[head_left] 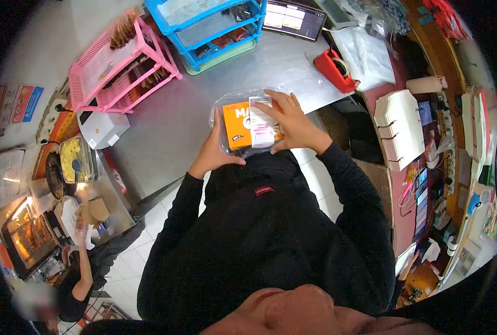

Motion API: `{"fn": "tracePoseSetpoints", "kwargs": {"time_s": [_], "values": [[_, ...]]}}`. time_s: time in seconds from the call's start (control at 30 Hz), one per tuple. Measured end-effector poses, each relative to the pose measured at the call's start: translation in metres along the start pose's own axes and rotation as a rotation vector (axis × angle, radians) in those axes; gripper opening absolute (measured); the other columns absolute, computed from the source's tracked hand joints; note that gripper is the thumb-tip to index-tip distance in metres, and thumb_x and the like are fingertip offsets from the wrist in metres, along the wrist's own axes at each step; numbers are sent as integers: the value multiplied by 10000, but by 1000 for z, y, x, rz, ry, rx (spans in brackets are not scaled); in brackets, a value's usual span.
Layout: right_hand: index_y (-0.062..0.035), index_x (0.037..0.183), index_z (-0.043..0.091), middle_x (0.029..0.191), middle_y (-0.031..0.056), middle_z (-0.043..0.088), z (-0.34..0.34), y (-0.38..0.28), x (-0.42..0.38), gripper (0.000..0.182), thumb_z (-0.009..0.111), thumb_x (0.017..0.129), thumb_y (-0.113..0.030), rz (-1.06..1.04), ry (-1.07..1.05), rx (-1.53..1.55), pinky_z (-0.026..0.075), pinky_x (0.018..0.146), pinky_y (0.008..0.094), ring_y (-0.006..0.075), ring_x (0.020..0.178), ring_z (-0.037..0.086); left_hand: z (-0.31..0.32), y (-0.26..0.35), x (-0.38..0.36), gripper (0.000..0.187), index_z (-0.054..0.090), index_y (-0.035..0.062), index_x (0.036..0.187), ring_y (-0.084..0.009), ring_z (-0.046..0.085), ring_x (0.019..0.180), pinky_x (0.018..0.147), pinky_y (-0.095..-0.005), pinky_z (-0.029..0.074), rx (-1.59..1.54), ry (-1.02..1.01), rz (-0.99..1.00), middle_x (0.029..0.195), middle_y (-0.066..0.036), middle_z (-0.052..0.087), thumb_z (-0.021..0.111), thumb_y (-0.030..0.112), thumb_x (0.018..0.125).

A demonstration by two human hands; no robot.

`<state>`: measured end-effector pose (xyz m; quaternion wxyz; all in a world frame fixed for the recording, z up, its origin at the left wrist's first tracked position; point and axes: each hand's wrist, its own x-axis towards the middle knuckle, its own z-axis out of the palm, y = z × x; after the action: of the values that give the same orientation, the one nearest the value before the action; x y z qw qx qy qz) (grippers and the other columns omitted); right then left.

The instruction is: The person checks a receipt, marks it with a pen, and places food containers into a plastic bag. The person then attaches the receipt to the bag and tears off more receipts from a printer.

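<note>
An orange box (236, 124) with white lettering lies inside a clear plastic bag (217, 111) at the front edge of the metal table. A white printed label (261, 125) runs down the right part of its top. My left hand (210, 155) holds the package along its left side, its thumb stretched under the near edge. From the right, my right hand (297, 124) grips the package; its index finger touches the label and its thumb is by the near right corner. The underside of the package is hidden.
Behind stand a pink rack (100, 72) and blue stacked trays (215, 30). A screen (294, 21), a red tape dispenser (336, 71) and plastic bags (366, 56) are at the back right. A white device (103, 129) sits left. Another person (81, 279) works at lower left.
</note>
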<state>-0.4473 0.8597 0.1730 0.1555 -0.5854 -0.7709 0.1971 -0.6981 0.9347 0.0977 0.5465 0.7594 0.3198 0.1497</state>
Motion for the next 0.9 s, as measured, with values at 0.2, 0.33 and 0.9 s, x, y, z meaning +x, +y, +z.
{"fn": "tracePoseSetpoints", "kwargs": {"time_s": [0.2, 0.33, 0.9], "values": [[-85, 1140, 537, 1201, 170, 450, 16, 5, -37, 614, 780, 627, -319, 206, 587, 220, 337, 931, 398, 294, 1084, 438, 8, -9, -5, 1356, -128, 80, 1410, -352, 259, 1318, 1066, -383, 234, 8, 30, 2, 1418, -262, 229, 855, 343, 515], [-5, 833, 580, 835, 93, 593, 66, -4, -67, 177, 648, 810, -168, 562, 966, 537, 441, 673, 268, 148, 720, 540, 13, -23, -11, 1131, -97, 108, 1421, -395, 227, 1318, 1064, -399, 229, 103, 115, -36, 1416, -287, 205, 676, 516, 704], [-75, 721, 429, 765, 50, 618, 114, -42, -67, 244, 651, 787, 2, 756, 611, 1312, 443, 646, 196, 96, 735, 594, 17, -10, -14, 962, -41, 66, 1424, -405, 215, 1319, 1066, -401, 212, 80, 198, -117, 1418, -301, 177, 571, 493, 817]]}}
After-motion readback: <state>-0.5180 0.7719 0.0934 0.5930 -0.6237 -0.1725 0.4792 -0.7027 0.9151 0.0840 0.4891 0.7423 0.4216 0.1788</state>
